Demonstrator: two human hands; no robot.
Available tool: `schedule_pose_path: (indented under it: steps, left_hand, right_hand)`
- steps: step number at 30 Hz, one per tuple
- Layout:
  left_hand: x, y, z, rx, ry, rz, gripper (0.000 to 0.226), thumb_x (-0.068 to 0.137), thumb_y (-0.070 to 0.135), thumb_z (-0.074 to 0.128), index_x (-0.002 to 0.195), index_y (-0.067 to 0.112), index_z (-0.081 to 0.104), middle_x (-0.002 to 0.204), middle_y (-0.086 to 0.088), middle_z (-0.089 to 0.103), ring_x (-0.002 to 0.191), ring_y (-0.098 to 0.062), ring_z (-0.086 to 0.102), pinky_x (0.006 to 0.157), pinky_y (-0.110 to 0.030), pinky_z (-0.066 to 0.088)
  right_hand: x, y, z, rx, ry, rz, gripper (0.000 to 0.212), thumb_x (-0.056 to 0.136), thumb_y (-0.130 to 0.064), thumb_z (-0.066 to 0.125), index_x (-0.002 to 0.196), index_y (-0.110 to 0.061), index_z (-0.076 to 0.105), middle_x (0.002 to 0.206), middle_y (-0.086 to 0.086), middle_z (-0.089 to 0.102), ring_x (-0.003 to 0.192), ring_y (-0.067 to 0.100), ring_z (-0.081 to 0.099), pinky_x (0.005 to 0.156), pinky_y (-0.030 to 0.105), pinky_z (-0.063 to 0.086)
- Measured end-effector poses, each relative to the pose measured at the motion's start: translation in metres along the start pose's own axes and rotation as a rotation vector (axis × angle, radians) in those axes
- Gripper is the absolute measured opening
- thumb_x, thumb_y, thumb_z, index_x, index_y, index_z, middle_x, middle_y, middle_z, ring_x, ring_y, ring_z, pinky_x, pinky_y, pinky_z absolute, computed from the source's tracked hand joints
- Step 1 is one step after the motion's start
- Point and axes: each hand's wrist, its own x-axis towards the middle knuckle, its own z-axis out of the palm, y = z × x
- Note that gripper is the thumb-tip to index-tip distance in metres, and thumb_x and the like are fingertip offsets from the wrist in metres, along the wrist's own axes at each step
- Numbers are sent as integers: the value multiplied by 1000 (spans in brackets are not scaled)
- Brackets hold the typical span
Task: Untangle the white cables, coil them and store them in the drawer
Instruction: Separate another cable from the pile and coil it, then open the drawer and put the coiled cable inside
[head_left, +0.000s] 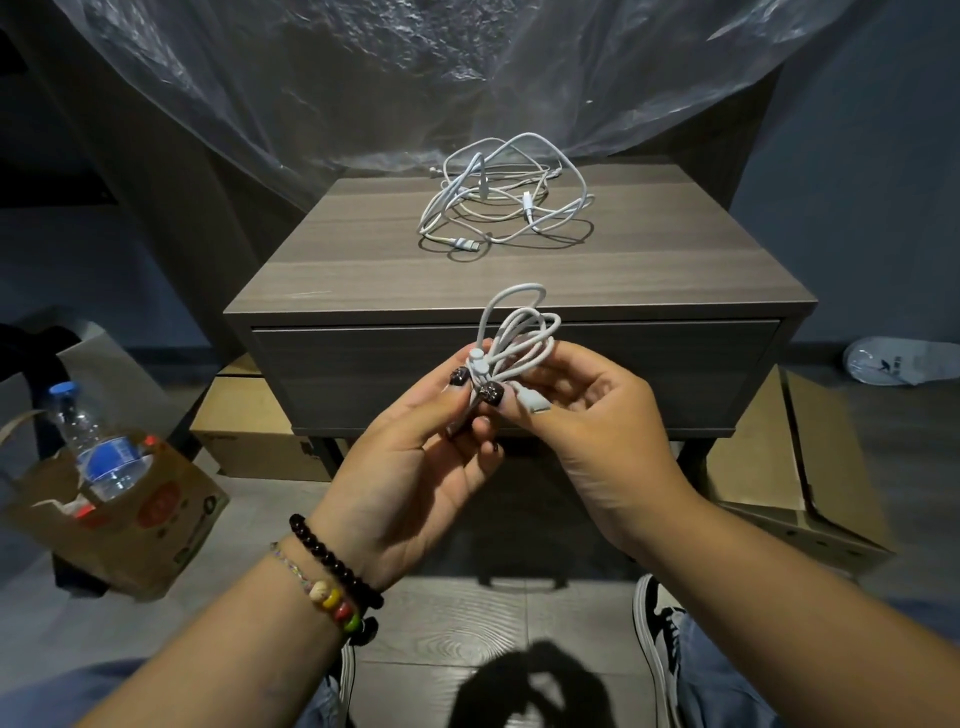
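Left hand (415, 441) pinching the coiled white cable (514, 332) at its gathered middle; right hand (587, 410) gripping the plug end, before the closed drawer (363, 374). Probably light, springy; best held at the waist. Tangled cables (509, 197) on top, behind.

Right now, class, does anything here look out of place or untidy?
Yes: a tangled heap of white cables sprawls at the back of the nightstand top, uncoiled. The drawer beneath is shut.

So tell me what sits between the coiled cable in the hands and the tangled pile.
Head view: only bare nightstand top separates the coiled cable from the tangled pile.
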Motion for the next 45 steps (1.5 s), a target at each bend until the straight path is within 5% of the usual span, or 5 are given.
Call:
schedule_pose_path:
  steps: [8,14,25,34,45]
  left_hand:
    - [2,-5,3,193,-7,110,45,77,19,55,121,22,64,87,-4,62,63,-7,53,59,-20,47]
    - [7,-10,9,273,-3,146,32,85,17,53,112,27,65,76,1,64,62,-7,53,58,-20,46]
    - [22,-17,13,634,-87,386,32,94,7,51,117,27,59,75,7,70,66,-2,62,57,-14,46]
    - [45,-10,-3,1248,-28,542,48,84,42,52,129,26,56,116,2,63,107,-8,60,96,-32,48]
    - [79,-32,-23,2027,85,600,34,95,29,46,128,19,48,120,0,57,113,-23,51,92,-39,41]
  right_hand:
    - [-3,-3,-1,12,82,-35,33,76,13,69,103,-5,68,96,10,75,91,15,71,72,19,54]
    - [2,-6,-8,90,110,108,29,75,-1,71,104,-3,69,97,11,74,93,22,70,81,30,55]
    - [6,-21,-19,217,204,288,13,80,3,64,82,-7,70,73,3,72,60,8,65,53,17,51]
    - [13,-25,-35,28,368,293,17,80,-1,70,90,-14,72,85,1,76,79,9,70,70,24,50]
    - [15,-30,-60,-139,424,216,21,77,1,73,93,-13,73,89,5,75,85,13,70,74,25,55]
